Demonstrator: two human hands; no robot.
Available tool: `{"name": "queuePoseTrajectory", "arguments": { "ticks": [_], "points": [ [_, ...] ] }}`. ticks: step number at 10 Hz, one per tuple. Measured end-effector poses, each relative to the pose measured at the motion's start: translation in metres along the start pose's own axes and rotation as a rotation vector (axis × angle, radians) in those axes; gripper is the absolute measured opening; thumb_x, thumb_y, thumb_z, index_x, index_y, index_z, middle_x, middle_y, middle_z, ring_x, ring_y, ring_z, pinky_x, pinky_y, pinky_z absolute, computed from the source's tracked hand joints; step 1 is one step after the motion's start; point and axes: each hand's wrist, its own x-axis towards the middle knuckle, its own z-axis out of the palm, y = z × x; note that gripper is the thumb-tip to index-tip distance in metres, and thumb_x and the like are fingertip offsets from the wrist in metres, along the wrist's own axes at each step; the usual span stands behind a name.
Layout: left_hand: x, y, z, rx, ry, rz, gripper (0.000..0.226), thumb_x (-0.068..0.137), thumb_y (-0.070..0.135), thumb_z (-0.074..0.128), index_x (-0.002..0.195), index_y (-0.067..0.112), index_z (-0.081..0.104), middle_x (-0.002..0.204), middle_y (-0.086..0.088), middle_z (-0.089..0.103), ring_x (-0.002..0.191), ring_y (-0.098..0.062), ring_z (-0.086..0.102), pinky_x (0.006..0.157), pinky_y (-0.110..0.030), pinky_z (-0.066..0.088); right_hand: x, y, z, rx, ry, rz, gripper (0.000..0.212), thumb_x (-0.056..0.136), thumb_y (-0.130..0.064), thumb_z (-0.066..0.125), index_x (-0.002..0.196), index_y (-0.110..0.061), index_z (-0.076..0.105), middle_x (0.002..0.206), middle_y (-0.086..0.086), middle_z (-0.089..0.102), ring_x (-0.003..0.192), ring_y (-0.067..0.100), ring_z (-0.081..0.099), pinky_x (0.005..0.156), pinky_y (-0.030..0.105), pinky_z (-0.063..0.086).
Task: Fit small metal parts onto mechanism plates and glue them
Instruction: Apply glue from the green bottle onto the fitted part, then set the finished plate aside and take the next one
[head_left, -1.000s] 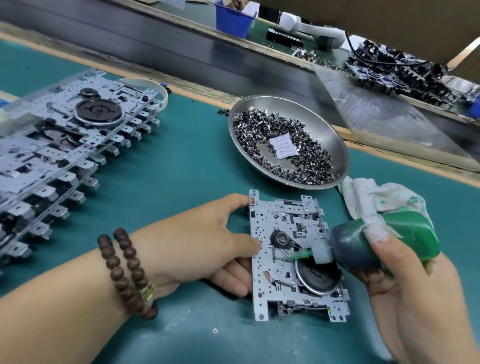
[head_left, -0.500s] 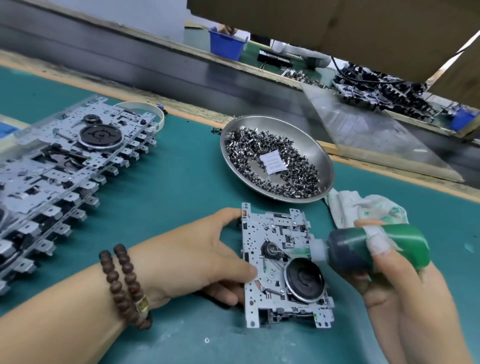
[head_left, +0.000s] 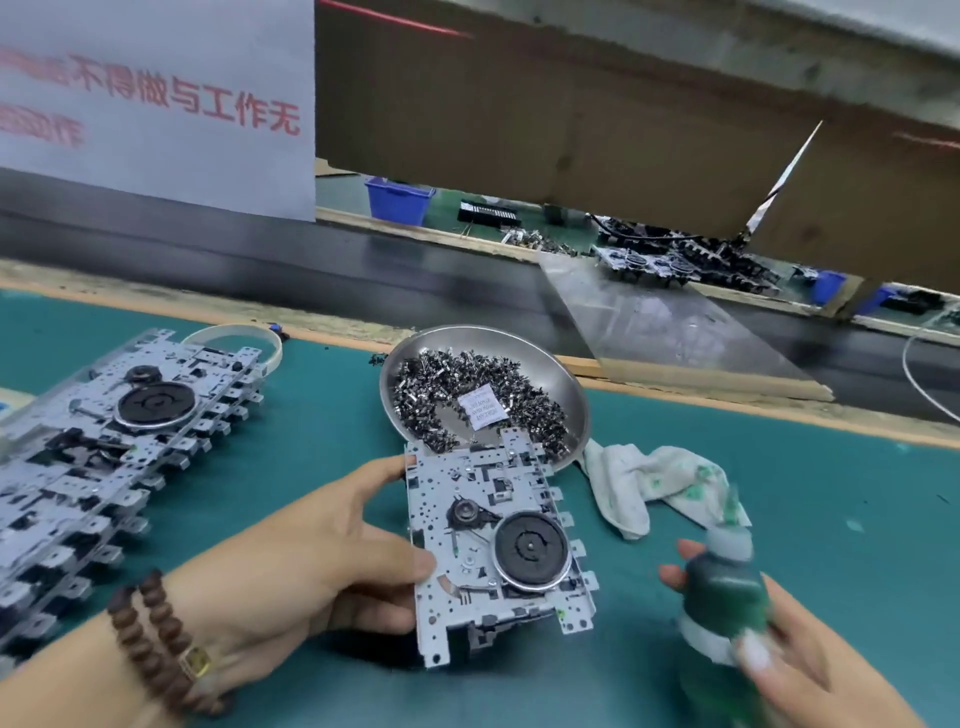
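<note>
My left hand (head_left: 306, 561) grips the left edge of a silver mechanism plate (head_left: 493, 540) with a black flywheel, lifted off the green mat and tilted. The green glue bottle (head_left: 724, 597) is blurred in my right hand (head_left: 779, 665) at the lower right, its nozzle pointing up and away from the plate. Behind the plate stands a round steel dish (head_left: 569, 389) heaped with small metal parts (head_left: 441, 384) and a white paper slip.
A long row of stacked mechanism plates (head_left: 104, 457) lies along the left. A glue-stained white rag (head_left: 660, 483) is crumpled right of the dish. A dark conveyor belt (head_left: 311, 265) runs behind the mat, with a clear sheet (head_left: 665, 322) leaning on it.
My left hand has raised the plate from the mat toward the dish. My right hand has drawn the glue bottle back to the right, off the plate. The view has tipped upward.
</note>
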Motion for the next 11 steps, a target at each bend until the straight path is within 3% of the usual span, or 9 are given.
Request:
{"name": "queuePoseTrajectory", "arguments": {
  "ticks": [1, 2, 3, 4, 5, 6, 7, 9, 11],
  "points": [
    [0.004, 0.006, 0.003, 0.000, 0.052, 0.042, 0.070, 0.054, 0.004, 0.069, 0.116, 0.032, 0.053, 0.080, -0.022, 0.069, 0.048, -0.016, 0.059, 0.042, -0.021, 0.051, 0.003, 0.012, -0.008, 0.058, -0.081, -0.006, 0.052, 0.054, 0.024, 0.074, 0.098, 0.001, 0.063, 0.095, 0.013, 0.074, 0.079, 0.012, 0.071, 0.060, 0.015, 0.052],
    [0.008, 0.010, 0.010, 0.010, 0.050, 0.057, 0.069, 0.054, 0.004, 0.068, 0.114, 0.034, 0.053, 0.078, -0.023, 0.069, 0.048, -0.016, 0.059, 0.042, -0.022, 0.051, 0.010, 0.010, 0.008, 0.229, -0.195, -0.073, 0.051, 0.051, -0.035, 0.092, 0.081, 0.001, 0.073, 0.094, 0.033, 0.066, 0.090, 0.022, 0.069, 0.078, 0.016, 0.051],
    [0.014, 0.015, 0.020, 0.027, 0.041, 0.067, 0.069, 0.054, 0.003, 0.068, 0.113, 0.036, 0.052, 0.078, -0.023, 0.069, 0.047, -0.017, 0.059, 0.043, -0.022, 0.052, 0.007, 0.005, 0.024, 0.030, 0.060, -0.107, 0.071, -0.004, -0.059, 0.086, 0.046, -0.011, 0.070, 0.059, 0.014, 0.070, 0.055, 0.008, 0.068, 0.056, 0.011, 0.050],
    [0.023, 0.021, 0.028, 0.044, 0.047, 0.094, 0.067, 0.053, 0.003, 0.067, 0.108, 0.038, 0.051, 0.068, -0.018, 0.068, 0.044, -0.015, 0.058, 0.042, -0.021, 0.052, -0.015, 0.001, 0.015, -0.036, -0.035, -0.117, 0.089, 0.075, 0.039, -0.008, 0.068, 0.001, 0.072, 0.060, 0.006, 0.070, 0.050, 0.002, 0.065, 0.057, 0.014, 0.048],
    [0.034, 0.026, 0.036, 0.093, 0.050, 0.115, 0.065, 0.063, -0.006, 0.072, 0.106, 0.038, 0.050, 0.062, -0.015, 0.064, 0.042, -0.013, 0.054, 0.041, -0.020, 0.050, -0.001, -0.021, -0.020, 0.049, -0.009, 0.067, 0.043, 0.099, 0.000, 0.027, 0.084, -0.005, 0.066, 0.096, 0.011, 0.068, 0.070, 0.018, 0.065, 0.069, 0.035, 0.044],
    [0.053, 0.034, 0.050, 0.145, 0.034, 0.122, 0.060, 0.075, -0.009, 0.061, 0.114, 0.036, 0.049, 0.058, -0.011, 0.064, 0.042, -0.013, 0.053, 0.041, -0.019, 0.049, 0.014, -0.048, -0.023, 0.057, -0.055, 0.099, 0.016, 0.081, -0.022, 0.064, 0.093, -0.021, 0.075, 0.106, 0.006, 0.071, 0.085, 0.029, 0.070, 0.052, 0.034, 0.055],
    [0.077, 0.040, 0.071, 0.244, -0.006, 0.135, 0.078, 0.079, -0.008, 0.059, 0.139, 0.034, 0.031, 0.053, -0.006, 0.057, 0.042, -0.012, 0.051, 0.044, -0.020, 0.049, 0.036, -0.056, -0.009, 0.025, -0.169, 0.228, 0.052, 0.049, -0.040, 0.082, 0.097, -0.021, 0.074, 0.102, 0.006, 0.072, 0.087, 0.026, 0.071, 0.048, 0.031, 0.053],
    [0.109, 0.049, 0.097, 0.329, -0.062, 0.167, 0.057, 0.084, -0.005, 0.055, 0.109, 0.043, 0.037, 0.047, 0.006, 0.061, 0.042, -0.005, 0.053, 0.044, -0.018, 0.047, 0.071, -0.053, -0.013, 0.077, -0.072, 0.185, 0.035, 0.067, -0.016, 0.065, 0.100, -0.004, 0.065, 0.077, 0.008, 0.070, 0.063, 0.015, 0.069, 0.044, 0.025, 0.053],
    [0.140, 0.048, 0.107, 0.400, 0.027, 0.194, 0.070, 0.088, 0.014, 0.059, 0.145, 0.025, 0.019, 0.070, 0.000, 0.070, 0.063, -0.010, 0.064, 0.073, -0.029, 0.056, 0.089, -0.050, -0.027, 0.182, -0.035, 0.149, 0.037, 0.075, -0.008, 0.058, 0.109, 0.005, 0.060, 0.077, 0.012, 0.068, 0.061, 0.012, 0.068, 0.048, 0.024, 0.056]
  ]
}}
